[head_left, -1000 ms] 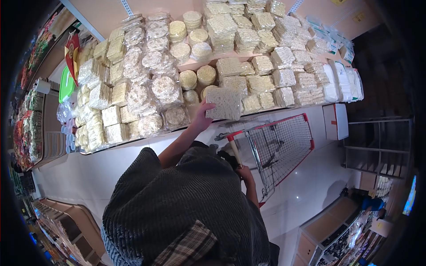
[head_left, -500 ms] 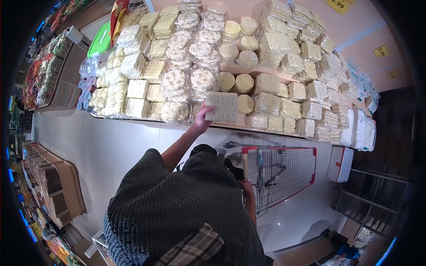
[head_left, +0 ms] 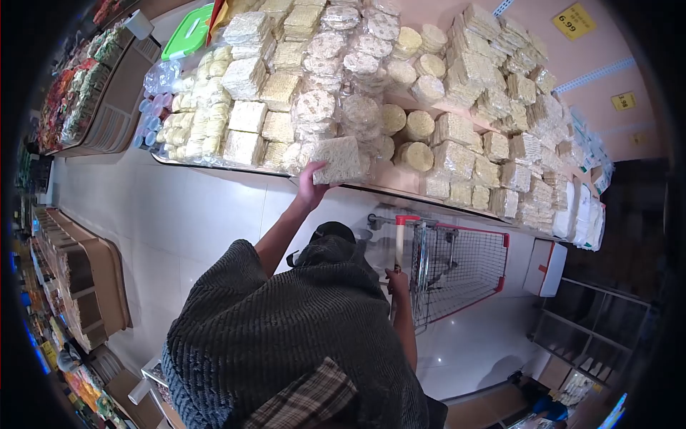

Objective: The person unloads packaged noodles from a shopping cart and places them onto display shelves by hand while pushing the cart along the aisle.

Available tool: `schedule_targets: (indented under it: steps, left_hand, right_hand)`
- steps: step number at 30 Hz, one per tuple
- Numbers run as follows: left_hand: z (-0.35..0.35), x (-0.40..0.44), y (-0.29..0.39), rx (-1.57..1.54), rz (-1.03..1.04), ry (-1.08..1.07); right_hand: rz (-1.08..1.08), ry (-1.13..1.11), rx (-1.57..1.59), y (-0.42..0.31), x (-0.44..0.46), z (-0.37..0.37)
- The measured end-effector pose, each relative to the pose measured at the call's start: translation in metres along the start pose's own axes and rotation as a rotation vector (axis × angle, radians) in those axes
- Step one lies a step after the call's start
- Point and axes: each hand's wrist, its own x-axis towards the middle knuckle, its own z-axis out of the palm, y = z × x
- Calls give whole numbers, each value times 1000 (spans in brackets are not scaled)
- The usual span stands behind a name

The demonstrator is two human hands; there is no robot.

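My left hand (head_left: 312, 184) grips the lower left corner of a rectangular pack of dried noodles (head_left: 340, 159) in clear wrap. The pack is above the front edge of the display, in front of the round noodle packs (head_left: 361, 111); whether it touches them I cannot tell. Lower down, the fingers of my right hand (head_left: 397, 281) are closed around the handle (head_left: 400, 243) of a shopping cart (head_left: 464, 268) with red corners. No goods show in its wire basket.
Stacked square noodle packs (head_left: 453, 159) and thick round ones (head_left: 414, 156) fill the display. A green lid (head_left: 187, 32) lies at its far left, white packages (head_left: 577, 213) at its right. Beyond the cart stands a white box (head_left: 545, 268). Yellow price tags (head_left: 574, 21) hang behind.
My left hand has carried the noodle pack leftward along the display, from beside the thick round packs. The pack is now tilted slightly. My right hand stays at the cart handle; the view has shifted.
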Motion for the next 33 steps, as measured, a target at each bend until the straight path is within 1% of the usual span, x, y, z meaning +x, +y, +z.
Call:
schedule_targets:
  steps: [3, 4, 5, 6, 9, 10, 13, 14, 17, 18, 21, 22, 25, 26, 29, 30, 33]
  left_hand:
    - [-2, -18, 26, 37, -45, -34]
    - [-6, -23, 34, 61, -57, -49]
    - [-16, -31, 41, 89, -76, -54]
    - [-33, -35, 41, 137, -28, 38]
    - [-65, -55, 72, 204, -74, 34]
    - [-81, -59, 83, 155, -95, 26]
    - [-98, -77, 131, 143, -98, -17]
    - [-103, -81, 144, 129, -84, 81]
    - [-122, -79, 183, 195, -87, 198]
    - [-123, -77, 195, 222, -78, 217]
    - [-141, -52, 227, 293, -73, 124]
    - [-141, -44, 235, 277, -15, 78]
    - [-142, -5, 259, 431, 81, 235]
    - [-160, 19, 266, 444, 42, 253]
    - [-177, 55, 286, 433, 62, 234]
    - [-176, 62, 295, 412, 40, 145]
    - [-177, 87, 318, 487, -41, 176]
  right_hand:
    - [41, -8, -26, -15, -8, 13]
    - [55, 5, 39, -23, -19, 18]
    - [-79, -47, 144, -9, -12, 22]
    - [-45, 10, 65, -12, -14, 30]
    - [31, 67, 105, -26, -27, 56]
    - [33, 79, 113, -34, -33, 63]
    - [9, 87, 150, -52, -44, 89]
    - [1, 83, 160, -51, -47, 98]
    - [32, 155, 55, -56, -52, 130]
    - [3, 168, 51, -59, -54, 139]
    - [-54, 204, 26, -57, -65, 171]
    - [-56, 208, 9, -53, -67, 181]
    - [-6, 175, -69, -63, -81, 201]
    - [28, 154, -94, -67, -93, 212]
    - [61, 149, -127, -69, -104, 240]
    - [123, 139, -127, -81, -114, 246]
    - [89, 110, -83, -81, -120, 271]
